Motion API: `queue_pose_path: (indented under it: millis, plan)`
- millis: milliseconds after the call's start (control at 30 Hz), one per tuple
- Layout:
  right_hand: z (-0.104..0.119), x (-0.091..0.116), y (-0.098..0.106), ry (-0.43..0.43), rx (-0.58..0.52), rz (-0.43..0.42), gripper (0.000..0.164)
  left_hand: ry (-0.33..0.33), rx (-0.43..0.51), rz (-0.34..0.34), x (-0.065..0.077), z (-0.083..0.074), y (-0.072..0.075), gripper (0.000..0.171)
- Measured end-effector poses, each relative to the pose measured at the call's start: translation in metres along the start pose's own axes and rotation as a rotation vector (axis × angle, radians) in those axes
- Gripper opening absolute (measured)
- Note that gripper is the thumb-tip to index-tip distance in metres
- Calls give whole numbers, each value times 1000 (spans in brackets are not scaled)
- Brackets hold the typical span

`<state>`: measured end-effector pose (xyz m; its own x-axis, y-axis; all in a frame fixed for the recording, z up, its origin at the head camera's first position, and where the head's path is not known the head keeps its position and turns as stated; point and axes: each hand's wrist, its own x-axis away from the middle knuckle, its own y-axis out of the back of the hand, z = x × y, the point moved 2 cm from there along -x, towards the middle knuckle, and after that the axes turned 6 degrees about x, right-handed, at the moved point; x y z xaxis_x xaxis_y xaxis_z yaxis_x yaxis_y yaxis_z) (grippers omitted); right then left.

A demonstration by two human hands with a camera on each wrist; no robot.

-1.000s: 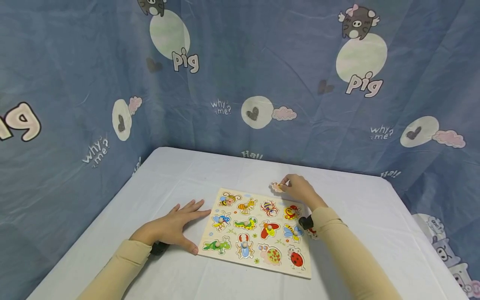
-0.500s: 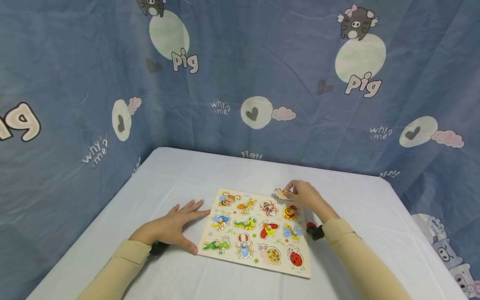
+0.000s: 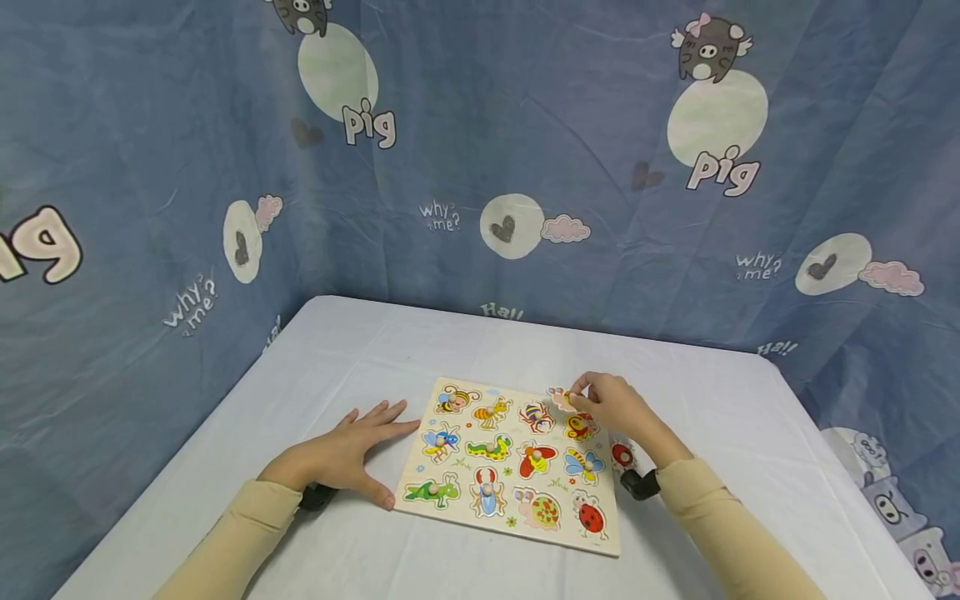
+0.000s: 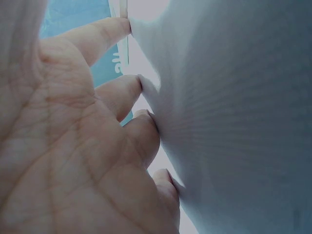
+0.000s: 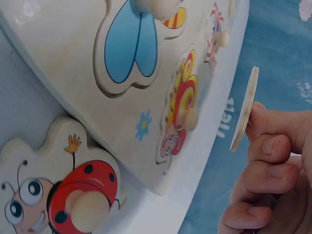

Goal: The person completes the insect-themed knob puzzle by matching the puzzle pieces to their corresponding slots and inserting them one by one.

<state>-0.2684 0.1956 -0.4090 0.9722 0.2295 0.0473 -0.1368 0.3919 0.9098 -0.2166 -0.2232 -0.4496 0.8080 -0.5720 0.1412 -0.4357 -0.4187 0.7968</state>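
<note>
My right hand (image 3: 618,410) pinches a thin wooden puzzle piece (image 3: 559,400), pinkish with two stalks, over the far right edge of the puzzle board (image 3: 573,535). The right wrist view shows this piece edge-on, apart from the board. My left hand (image 3: 343,452) lies palm down with spread fingers on the table, its thumb and index fingertip at the board's left edge. Knobbed insect pieces fill most of the board, among them a spider (image 3: 537,415) and a caterpillar (image 3: 490,447). The snail picture (image 3: 538,508) and ladybug picture (image 3: 591,515) show no knob.
A loose ladybug piece (image 5: 92,183) with a round knob lies against the board's right side, under my right wrist. White cloth covers the table (image 3: 375,342). Blue printed curtains (image 3: 465,150) stand behind it and at its left.
My right hand has come nearer and slightly right, bringing the pinched puzzle piece from behind the board to over its far edge. The loose ladybug piece shows more. My left hand stays put.
</note>
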Motion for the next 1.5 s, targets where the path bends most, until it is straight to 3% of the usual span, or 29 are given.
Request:
queue_pose_path:
  millis: [433,1133,1500]
  plan:
    - [1,17,5,30,-23,-13,17,4,6,3,1,-2,0,116]
    - [10,49,-4,25,-52,10,14,11,0,1,1,-2,1,117]
    - [22,68,-13,151,-41,21,8,5,-3,0,-1,1,-1,117]
